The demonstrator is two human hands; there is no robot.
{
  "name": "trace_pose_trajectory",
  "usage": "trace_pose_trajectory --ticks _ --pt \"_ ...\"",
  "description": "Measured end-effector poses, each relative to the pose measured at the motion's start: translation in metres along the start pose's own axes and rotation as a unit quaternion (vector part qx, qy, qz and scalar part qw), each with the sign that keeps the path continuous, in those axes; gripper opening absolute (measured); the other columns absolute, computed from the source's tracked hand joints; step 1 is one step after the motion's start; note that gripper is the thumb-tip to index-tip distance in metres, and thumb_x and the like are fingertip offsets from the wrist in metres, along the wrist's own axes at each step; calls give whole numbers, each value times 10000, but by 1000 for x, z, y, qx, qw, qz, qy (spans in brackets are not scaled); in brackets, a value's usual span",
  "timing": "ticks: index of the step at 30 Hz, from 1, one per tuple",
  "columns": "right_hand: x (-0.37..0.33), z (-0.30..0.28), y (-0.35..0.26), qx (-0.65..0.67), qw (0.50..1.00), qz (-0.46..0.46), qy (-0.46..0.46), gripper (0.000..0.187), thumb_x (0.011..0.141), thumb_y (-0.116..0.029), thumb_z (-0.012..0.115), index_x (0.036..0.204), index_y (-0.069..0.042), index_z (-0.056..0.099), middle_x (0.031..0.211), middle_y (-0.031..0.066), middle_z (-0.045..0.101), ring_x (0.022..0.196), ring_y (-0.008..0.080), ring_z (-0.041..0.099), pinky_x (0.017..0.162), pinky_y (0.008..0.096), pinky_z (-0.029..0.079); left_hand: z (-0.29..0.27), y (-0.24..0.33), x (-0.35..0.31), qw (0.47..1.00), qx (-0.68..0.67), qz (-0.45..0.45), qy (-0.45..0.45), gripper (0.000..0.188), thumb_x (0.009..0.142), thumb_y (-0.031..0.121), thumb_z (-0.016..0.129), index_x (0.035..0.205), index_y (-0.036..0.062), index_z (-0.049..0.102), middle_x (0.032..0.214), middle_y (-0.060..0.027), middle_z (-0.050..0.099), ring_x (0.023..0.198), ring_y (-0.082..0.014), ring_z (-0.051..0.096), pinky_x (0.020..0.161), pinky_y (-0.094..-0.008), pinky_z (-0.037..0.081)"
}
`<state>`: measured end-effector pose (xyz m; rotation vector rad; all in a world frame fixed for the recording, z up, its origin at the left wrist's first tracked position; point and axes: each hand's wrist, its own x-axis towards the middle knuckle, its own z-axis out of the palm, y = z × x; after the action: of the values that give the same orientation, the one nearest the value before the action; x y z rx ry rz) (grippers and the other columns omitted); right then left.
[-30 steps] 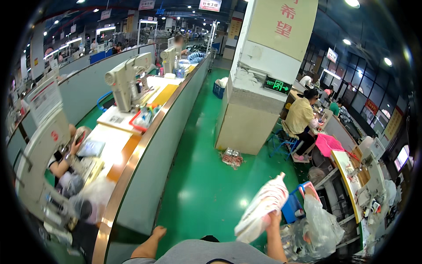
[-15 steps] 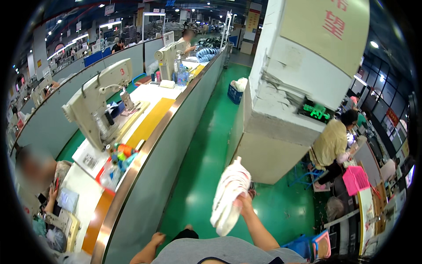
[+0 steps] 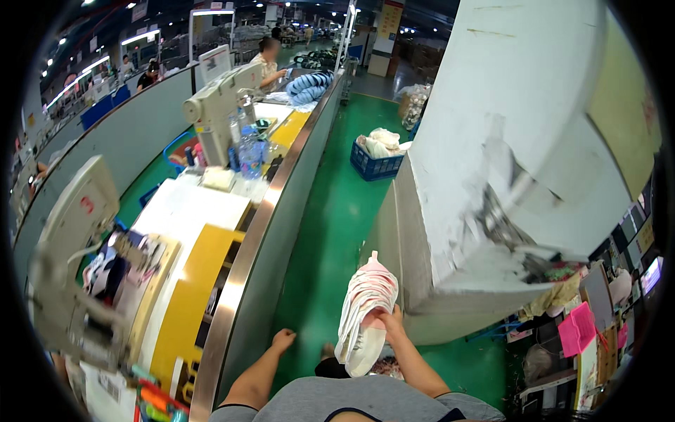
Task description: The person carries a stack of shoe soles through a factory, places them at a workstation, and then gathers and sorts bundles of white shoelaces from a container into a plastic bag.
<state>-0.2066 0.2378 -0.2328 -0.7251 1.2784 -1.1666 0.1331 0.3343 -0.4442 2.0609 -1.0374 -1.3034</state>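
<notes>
My right hand (image 3: pixel 392 323) grips a nested stack of shoe uppers (image 3: pixel 367 299), white with pink layers, out in front of my body. Its fingers close round the right side of the stack; the fingers behind it are hidden. Curled and bare, my left hand (image 3: pixel 284 340) hangs low on the left, apart from the stack and beside the grey partition (image 3: pixel 256 344).
A white pillar (image 3: pixel 485 232) with a scuffed corner rises close on the right. Ahead along the green aisle (image 3: pixel 313 232) stands a blue crate (image 3: pixel 376 166) of pale pieces. Left of the partition are sewing machines (image 3: pixel 218 112), bottles and a seated person.
The view has moved forward along the aisle, so the pillar and blue crate look nearer. My left hand has swung forward; the right still holds the stack.
</notes>
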Motion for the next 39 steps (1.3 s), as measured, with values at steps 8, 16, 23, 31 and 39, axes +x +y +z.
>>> trace_pose_trajectory --ticks 8,16,23,31,39 --pt "321 130 -27 40 995 19 88 735 561 40 795 1200 -5 434 1105 156 563 946 262 587 795 377 502 -19 224 216 994 107 38 9 454 766 335 637 1122 58 588 1061 -168 630 998 -319 597 864 -395 460" --pt "593 197 -141 44 998 -12 53 729 609 11 777 1237 -9 408 1129 158 551 957 280 586 798 381 509 -14 284 477 975 -116 -182 53 419 807 251 568 1151 13 555 1099 -168 611 1015 -288 590 912 -378 439" --pt "758 165 -211 -15 974 16 226 760 560 -37 834 1211 11 445 1129 142 562 979 247 568 845 332 464 -13 574 694 998 -15 2 58 409 767 198 533 1127 4 539 1097 -269 573 1023 -401 560 873 -439 453" --pt "955 113 -229 117 929 -3 351 776 582 33 798 1252 24 406 1174 156 533 969 287 585 801 387 509 116 776 902 971 4 117 -211 440 791 332 609 1131 54 580 1077 -171 624 1003 -322 593 858 -395 469" --pt "1173 90 -336 88 926 -36 366 563 605 53 745 1127 14 536 1067 120 605 935 227 597 790 330 490 93 788 1105 983 116 -15 -142 317 767 256 600 961 9 642 838 -168 658 768 -301 640 699 -392 502"
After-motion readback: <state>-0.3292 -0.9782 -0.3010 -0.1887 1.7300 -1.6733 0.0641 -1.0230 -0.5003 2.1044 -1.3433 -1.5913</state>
